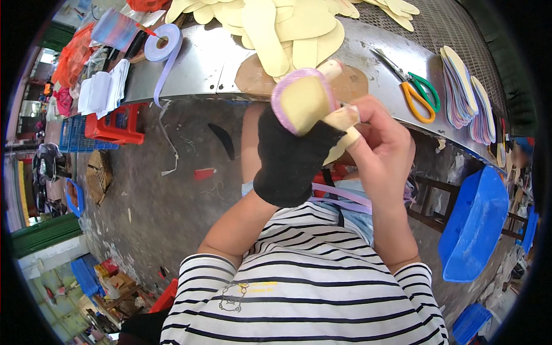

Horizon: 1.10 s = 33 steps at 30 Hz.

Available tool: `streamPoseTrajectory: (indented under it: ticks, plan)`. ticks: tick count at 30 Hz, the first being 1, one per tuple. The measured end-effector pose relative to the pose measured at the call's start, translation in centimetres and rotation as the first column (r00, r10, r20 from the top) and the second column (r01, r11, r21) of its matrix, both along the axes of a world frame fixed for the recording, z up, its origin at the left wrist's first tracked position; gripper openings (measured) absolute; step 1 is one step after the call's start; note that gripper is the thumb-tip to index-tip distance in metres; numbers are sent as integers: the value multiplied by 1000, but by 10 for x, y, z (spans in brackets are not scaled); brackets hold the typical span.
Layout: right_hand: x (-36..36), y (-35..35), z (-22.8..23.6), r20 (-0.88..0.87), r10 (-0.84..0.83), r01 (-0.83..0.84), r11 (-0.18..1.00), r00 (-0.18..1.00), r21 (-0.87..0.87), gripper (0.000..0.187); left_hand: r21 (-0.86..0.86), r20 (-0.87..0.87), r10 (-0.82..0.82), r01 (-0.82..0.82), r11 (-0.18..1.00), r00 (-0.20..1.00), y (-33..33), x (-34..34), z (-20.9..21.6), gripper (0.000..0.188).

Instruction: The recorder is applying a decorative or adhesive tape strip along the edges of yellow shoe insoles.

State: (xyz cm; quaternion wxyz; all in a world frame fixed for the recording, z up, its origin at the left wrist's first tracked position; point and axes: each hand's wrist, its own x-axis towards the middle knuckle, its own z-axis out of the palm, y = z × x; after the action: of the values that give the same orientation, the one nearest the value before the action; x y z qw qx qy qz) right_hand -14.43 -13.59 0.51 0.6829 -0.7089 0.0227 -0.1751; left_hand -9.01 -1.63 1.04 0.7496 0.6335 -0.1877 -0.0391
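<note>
A pale yellow insole with a purple strip round its rim is held up just past the near edge of the metal workbench. My left hand, in a black fingerless glove, grips it with the fingers wrapped round its side. Close against that side, my bare right hand is closed in a pinch beside the left fingertips. What lies between its thumb and fingers is hidden. Below my hands, purple strips lie across my lap. The insole's lower end is partly covered by the glove and fingers.
Yellow insole pieces are heaped on the metal bench. Scissors with orange and green handles and stacked edged insoles lie right. A purple tape roll sits left. A red stool and a blue tub flank me.
</note>
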Motion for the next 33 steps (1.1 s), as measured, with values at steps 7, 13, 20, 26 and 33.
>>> streamPoseTrajectory:
  ticks: [7, 13, 20, 26, 33]
  plan:
    - [11, -13, -15, -63, 77, -69, 990, 995, 120, 10, -88, -56, 61, -66, 994, 997, -5, 15, 4, 23]
    - [26, -16, -10, 39, 58, -56, 997, 998, -51, 7, -184, -249, -198, 154, 971, 948, -2, 30, -6, 30]
    - [36, -30, 4, -208, 217, -151, 944, 954, 293, 11, -228, -262, -225, 166, 959, 938, 15, 32, -31, 30]
    - [34, -21, -10, -224, 265, -161, 905, 938, 393, 11, -256, -306, -80, -2, 967, 949, 16, 28, -15, 27]
    - [30, -29, -29, -228, 339, -287, 929, 913, 233, 10, 43, -229, -37, 48, 998, 973, 8, 27, -23, 19]
